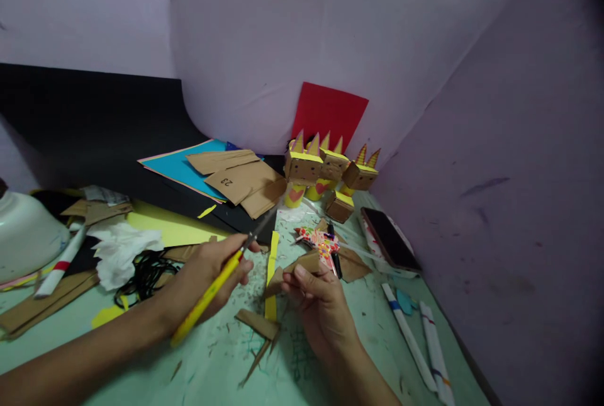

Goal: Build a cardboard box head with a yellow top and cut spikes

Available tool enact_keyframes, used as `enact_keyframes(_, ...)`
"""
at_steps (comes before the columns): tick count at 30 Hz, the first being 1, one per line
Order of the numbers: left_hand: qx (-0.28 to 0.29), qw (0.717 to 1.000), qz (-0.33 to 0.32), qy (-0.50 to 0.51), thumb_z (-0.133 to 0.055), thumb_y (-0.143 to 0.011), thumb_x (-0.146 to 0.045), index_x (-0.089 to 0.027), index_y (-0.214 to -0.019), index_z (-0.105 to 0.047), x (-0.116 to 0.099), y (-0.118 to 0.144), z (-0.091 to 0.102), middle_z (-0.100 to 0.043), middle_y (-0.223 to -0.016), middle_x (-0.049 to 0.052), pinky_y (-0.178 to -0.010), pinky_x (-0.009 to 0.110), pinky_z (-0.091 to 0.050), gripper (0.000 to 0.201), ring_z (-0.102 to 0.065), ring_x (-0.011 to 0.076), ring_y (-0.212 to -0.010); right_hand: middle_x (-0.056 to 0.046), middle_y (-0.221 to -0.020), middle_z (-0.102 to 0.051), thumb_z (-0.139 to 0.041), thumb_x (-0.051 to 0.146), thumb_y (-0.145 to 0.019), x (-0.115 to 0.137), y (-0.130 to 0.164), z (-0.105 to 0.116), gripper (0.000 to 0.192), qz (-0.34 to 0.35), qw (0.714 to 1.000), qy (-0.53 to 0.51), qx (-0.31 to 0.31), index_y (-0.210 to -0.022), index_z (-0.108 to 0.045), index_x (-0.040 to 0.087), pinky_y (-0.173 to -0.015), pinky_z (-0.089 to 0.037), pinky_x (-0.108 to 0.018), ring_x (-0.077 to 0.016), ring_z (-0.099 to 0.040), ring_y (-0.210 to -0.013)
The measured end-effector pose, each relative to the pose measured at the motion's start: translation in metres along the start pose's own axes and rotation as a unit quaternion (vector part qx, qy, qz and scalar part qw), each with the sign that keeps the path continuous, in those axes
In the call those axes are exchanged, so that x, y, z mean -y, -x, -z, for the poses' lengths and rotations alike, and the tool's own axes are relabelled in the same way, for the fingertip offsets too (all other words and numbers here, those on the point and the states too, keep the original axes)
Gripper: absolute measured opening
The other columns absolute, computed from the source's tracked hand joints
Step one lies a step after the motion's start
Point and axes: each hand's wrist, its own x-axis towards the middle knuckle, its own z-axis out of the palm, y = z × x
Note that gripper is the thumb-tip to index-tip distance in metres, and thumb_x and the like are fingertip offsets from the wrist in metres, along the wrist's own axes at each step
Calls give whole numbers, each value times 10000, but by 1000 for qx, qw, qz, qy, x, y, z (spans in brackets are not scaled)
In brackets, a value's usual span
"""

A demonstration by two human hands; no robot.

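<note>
A long yellow craft knife [207, 302] lies across my left hand [219, 267], which is closed around it, its dark blade pointing up and away. My right hand [321, 305] pinches a small folded piece of brown cardboard [302, 264] between thumb and fingers. The blade is apart from that piece. Beneath the cardboard, a narrow yellow paper strip [272, 267] lies on the green table [221, 362]. Cardboard offcuts [259, 324] sit between my hands. Just beyond my right hand is a floral-patterned item [318, 241], partly hidden.
Several cardboard figures [304, 170] with yellow horns stand at the back before a red sheet [330, 113]. Cardboard sheets [245, 182] lie on blue paper [174, 170]. A phone [389, 236] and white markers [408, 337] are at right; black cord [146, 280] and crumpled tissue [120, 252] at left.
</note>
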Motion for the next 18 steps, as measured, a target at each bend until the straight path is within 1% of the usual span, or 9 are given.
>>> enact_keyframes(2,-21,995,50,78,-503,-789,-365,-193,-985,-506,0,-2,3,-559,-588,-48,-365,192,-343,260,-403,81,-371,12,-537,-656,-864,182,-455,-2,1,-1,264,-21,1000,-1,-6,-617,-659,144,-493,-512,-193,-104,-602,-496)
enact_keyframes(4,-22,985,90,148,-537,-751,-345,-199,-991,-478,-2,-2,2,-529,-584,-72,-332,189,-328,287,-379,71,-346,13,-535,-653,-858,164,-445,-4,2,-3,283,-36,999,2,-12,-633,-647,146,-471,-504,-194,-106,-595,-476)
enact_keyframes(5,-18,982,96,162,-552,-732,-329,-197,-990,-473,-3,-1,1,-519,-585,-77,-332,189,-330,300,-381,70,-349,10,-533,-653,-854,159,-441,-5,3,-3,288,-45,999,6,-14,-634,-640,144,-460,-500,-193,-107,-593,-468)
enact_keyframes(7,1,984,86,158,-570,-717,-299,-190,-1004,-470,-7,2,-2,-548,-627,-64,-382,196,-373,323,-436,78,-404,2,-535,-657,-843,158,-440,-8,5,-4,287,-61,998,19,-16,-630,-629,140,-441,-493,-188,-111,-595,-460)
enact_keyframes(9,14,987,69,145,-585,-705,-275,-183,-998,-473,-9,4,-7,-579,-672,-43,-470,209,-421,327,-506,94,-501,-8,-542,-664,-835,162,-443,-10,7,-5,283,-77,996,39,-13,-632,-626,135,-433,-495,-189,-115,-600,-455)
enact_keyframes(11,21,985,70,154,-596,-680,-264,-175,-985,-475,-10,7,-13,-579,-692,-31,-524,223,-443,340,-541,113,-572,-21,-544,-670,-831,169,-447,-12,8,-5,279,-92,994,62,-2,-629,-624,128,-435,-502,-194,-119,-603,-448)
enact_keyframes(14,18,981,67,181,-585,-674,-255,-168,-954,-469,-9,9,-19,-539,-674,-37,-521,222,-434,316,-520,109,-568,-42,-556,-680,-832,209,-470,-13,9,-4,269,-106,991,85,20,-624,-630,118,-451,-514,-203,-123,-610,-459)
enact_keyframes(18,13,985,57,165,-569,-709,-243,-173,-954,-461,-6,10,-21,-518,-668,-43,-514,212,-404,277,-481,99,-562,-21,-552,-651,-835,285,-513,-13,9,-1,273,-88,991,99,24,-629,-656,114,-450,-505,-206,-123,-601,-492)
